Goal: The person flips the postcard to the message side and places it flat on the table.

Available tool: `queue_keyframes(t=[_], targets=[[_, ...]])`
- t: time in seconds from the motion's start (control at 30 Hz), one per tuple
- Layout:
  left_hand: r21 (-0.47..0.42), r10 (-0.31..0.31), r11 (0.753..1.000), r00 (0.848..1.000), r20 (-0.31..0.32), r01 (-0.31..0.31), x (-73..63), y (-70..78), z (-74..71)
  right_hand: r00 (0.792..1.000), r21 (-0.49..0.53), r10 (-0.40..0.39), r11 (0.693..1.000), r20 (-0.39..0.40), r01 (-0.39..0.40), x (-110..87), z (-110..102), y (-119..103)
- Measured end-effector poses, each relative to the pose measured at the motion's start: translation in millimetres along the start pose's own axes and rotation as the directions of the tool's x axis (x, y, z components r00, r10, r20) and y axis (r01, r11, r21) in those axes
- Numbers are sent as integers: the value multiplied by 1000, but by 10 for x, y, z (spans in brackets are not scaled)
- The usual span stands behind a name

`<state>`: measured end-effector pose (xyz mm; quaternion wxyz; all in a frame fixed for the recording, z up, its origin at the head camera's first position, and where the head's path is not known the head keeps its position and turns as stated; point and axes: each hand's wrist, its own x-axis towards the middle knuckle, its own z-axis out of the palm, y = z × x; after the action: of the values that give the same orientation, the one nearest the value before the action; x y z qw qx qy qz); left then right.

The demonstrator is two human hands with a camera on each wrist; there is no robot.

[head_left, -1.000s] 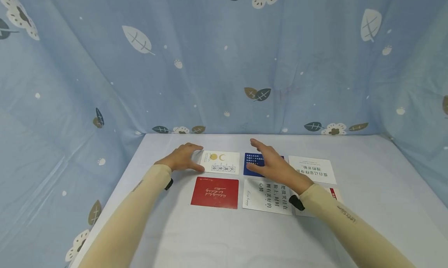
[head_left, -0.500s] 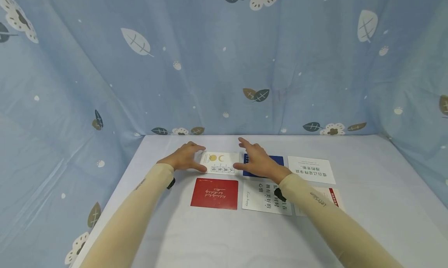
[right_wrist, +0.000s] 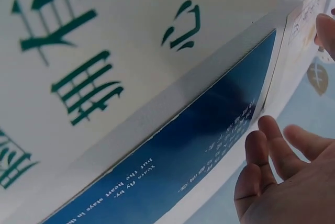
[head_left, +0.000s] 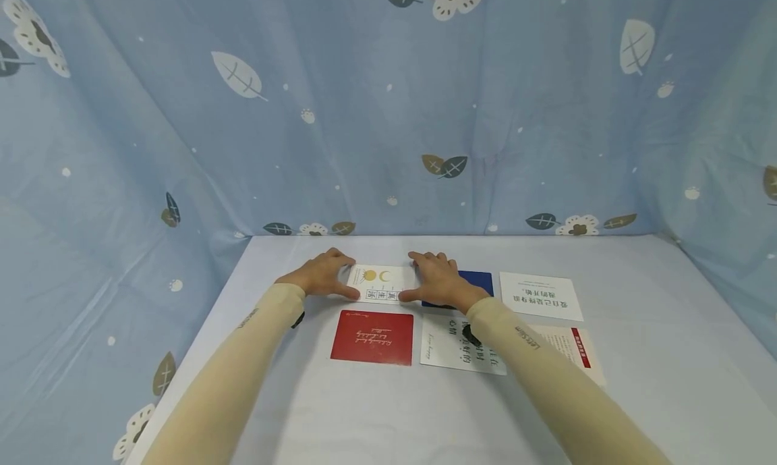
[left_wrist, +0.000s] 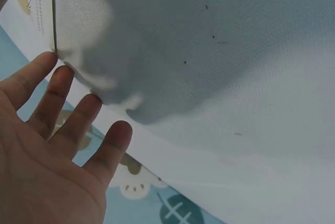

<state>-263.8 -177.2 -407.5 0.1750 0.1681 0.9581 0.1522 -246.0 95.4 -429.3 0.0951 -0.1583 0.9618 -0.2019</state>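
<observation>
A white card [head_left: 382, 279] with a yellow sun, a moon and boxed characters lies on the table between both hands. At its left edge is my left hand [head_left: 318, 275], thumb and index finger spread to the near and far corners. In the left wrist view the index fingertip meets the edge of the card [left_wrist: 39, 12], the other fingers straight and apart. My right hand [head_left: 438, 281] reaches the card's right side, thumb at the near corner, fingers toward the far one. It hovers over a blue card [head_left: 476, 283], hiding its left part; the right wrist view shows loosely bent fingers [right_wrist: 256, 153].
Nearer than the white card lies a red card [head_left: 373, 338]. Beside it a white card with large characters [head_left: 446, 347] is partly under the right forearm, as is a red-striped card [head_left: 570, 347]. Another white card [head_left: 540, 295] lies right. A blue patterned curtain [head_left: 388, 114] backs the table.
My right hand has moved left from above the blue card to the right side of the sun-and-moon card and lowered. The left hand has shifted slightly right, staying at the card's left edge.
</observation>
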Motion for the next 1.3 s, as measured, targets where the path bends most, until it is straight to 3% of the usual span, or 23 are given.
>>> queue_keyframes(t=[0.3, 0.87, 1.0, 1.3], targets=[[30, -22, 999, 1000, -3, 22, 18, -40, 31, 1000, -30, 13, 999, 6, -13, 34, 54, -19], [52, -64, 997, 998, 10, 63, 50, 62, 21, 1000, -25, -10, 1000, -28, 10, -5, 13, -69], [26, -64, 998, 998, -11, 64, 55, 67, 38, 998, -29, -26, 999, -48, 25, -10, 23, -76], [-82, -58, 995, 991, -124, 48, 89, 25, 104, 996, -10, -28, 1000, -81, 27, -35, 16, -94]])
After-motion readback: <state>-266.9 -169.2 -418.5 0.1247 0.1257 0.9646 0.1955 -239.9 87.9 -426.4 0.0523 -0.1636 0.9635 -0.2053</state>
